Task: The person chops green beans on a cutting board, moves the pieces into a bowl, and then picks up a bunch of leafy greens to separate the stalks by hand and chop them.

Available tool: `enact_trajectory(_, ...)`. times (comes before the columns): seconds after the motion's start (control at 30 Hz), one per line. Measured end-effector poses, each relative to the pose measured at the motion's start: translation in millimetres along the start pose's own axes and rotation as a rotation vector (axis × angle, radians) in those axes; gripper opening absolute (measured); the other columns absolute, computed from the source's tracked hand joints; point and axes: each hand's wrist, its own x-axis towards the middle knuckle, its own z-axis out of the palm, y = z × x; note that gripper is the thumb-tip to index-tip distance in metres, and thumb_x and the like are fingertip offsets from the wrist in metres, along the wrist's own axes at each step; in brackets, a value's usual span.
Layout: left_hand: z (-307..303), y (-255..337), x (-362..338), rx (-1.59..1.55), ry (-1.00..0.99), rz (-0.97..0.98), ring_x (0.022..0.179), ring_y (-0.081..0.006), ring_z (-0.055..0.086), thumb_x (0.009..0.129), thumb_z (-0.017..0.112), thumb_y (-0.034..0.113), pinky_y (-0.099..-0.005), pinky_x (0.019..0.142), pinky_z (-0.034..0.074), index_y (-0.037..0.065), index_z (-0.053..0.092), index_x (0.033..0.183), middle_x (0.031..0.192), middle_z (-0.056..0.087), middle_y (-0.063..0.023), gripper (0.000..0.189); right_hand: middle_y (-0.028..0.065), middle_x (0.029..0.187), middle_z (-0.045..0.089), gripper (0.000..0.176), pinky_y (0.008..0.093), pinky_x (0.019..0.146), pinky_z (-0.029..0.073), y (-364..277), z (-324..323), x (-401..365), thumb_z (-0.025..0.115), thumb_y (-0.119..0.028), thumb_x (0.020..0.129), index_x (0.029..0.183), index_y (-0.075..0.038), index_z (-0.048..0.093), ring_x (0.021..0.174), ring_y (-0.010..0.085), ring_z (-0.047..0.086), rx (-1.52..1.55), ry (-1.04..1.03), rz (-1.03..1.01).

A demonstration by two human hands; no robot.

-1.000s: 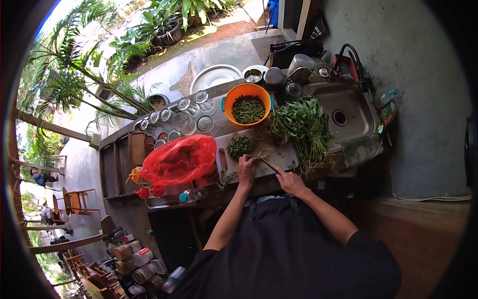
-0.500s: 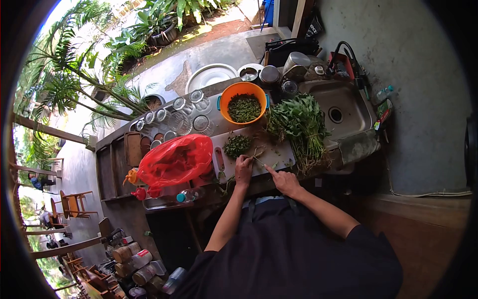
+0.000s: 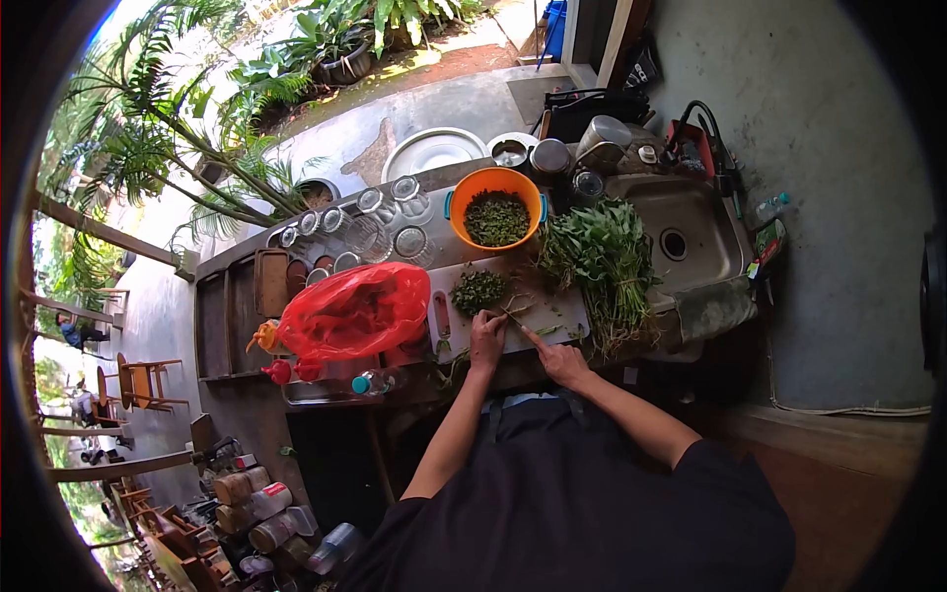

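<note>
On a white cutting board (image 3: 575,314), my left hand (image 3: 486,338) is closed with its fingertips on thin green stems (image 3: 509,308). My right hand (image 3: 563,363) grips a knife (image 3: 527,332), its blade angled toward the left fingertips and the stems. Just beyond the left hand lies a pile of chopped greens (image 3: 478,292). Behind the board stands an orange basin (image 3: 459,225) with blue handles, holding more chopped greens (image 3: 496,218). To the right rests a big bunch of leafy greens (image 3: 599,250), its roots toward me.
A red plastic bag (image 3: 357,312) sits left of the board, with a teal-capped bottle (image 3: 373,383) in front. Upturned glasses (image 3: 411,243) line the counter's back left. A steel sink (image 3: 702,219) is on the right, with metal pots (image 3: 549,156) near it.
The whole view has shifted slightly. My right hand and the knife have drawn back a little from the left fingertips, and more of the blade shows. The left hand stays at the stems.
</note>
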Motion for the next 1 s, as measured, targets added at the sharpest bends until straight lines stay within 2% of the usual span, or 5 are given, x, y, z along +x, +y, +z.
enact_trajectory(0.3,0,0,0,-0.028,-0.012,-0.058,0.090,-0.0316,0.059,0.083,0.069,0.006,-0.0400,0.080,0.049,0.003,0.074,0.093,0.090,0.060,-0.0133,0.011,0.0260,0.095,0.068,0.054,0.0517,0.075,0.053,28,-2,-13,0.050,-0.025,0.099,0.151,-0.029,0.034,0.086,0.0451,0.065,0.269,0.118,-0.055)
enact_trajectory(0.47,-2,4,1,-0.015,-0.011,-0.032,0.091,-0.0314,0.059,0.083,0.069,0.006,-0.0402,0.081,0.049,0.002,0.073,0.094,0.090,0.060,-0.0136,0.012,0.0211,0.098,0.069,0.044,0.0372,0.083,0.051,22,-11,-7,0.059,-0.029,0.097,0.132,-0.003,0.053,0.089,0.0302,0.068,0.692,0.149,0.050)
enact_trajectory(0.6,-6,9,2,0.021,-0.023,-0.024,0.093,-0.0315,0.059,0.083,0.070,0.006,-0.0402,0.082,0.049,0.002,0.073,0.096,0.092,0.060,-0.0132,0.014,0.0107,0.091,0.068,0.039,0.0328,0.081,0.050,16,-24,2,0.063,-0.027,0.095,0.123,0.001,0.058,0.088,0.0183,0.065,0.745,0.188,0.006)
enact_trajectory(0.77,-4,8,6,0.028,-0.055,-0.007,0.096,-0.0317,0.058,0.083,0.070,0.007,-0.0409,0.084,0.049,0.002,0.071,0.097,0.095,0.061,-0.0122,0.015,-0.0031,0.070,0.055,0.021,0.0230,0.052,0.046,7,-40,17,0.066,-0.024,0.094,0.096,-0.003,0.064,0.057,0.0060,0.053,1.105,0.074,0.237)
enact_trajectory(1.0,-13,20,11,0.038,0.037,0.010,0.097,-0.0319,0.059,0.084,0.070,0.010,-0.0412,0.086,0.048,0.002,0.069,0.098,0.097,0.063,-0.0116,0.016,-0.0047,0.064,0.050,0.022,0.0231,0.043,0.042,1,-5,46,0.067,-0.025,0.093,0.082,-0.008,0.059,0.050,0.0048,0.048,1.136,0.126,0.339)
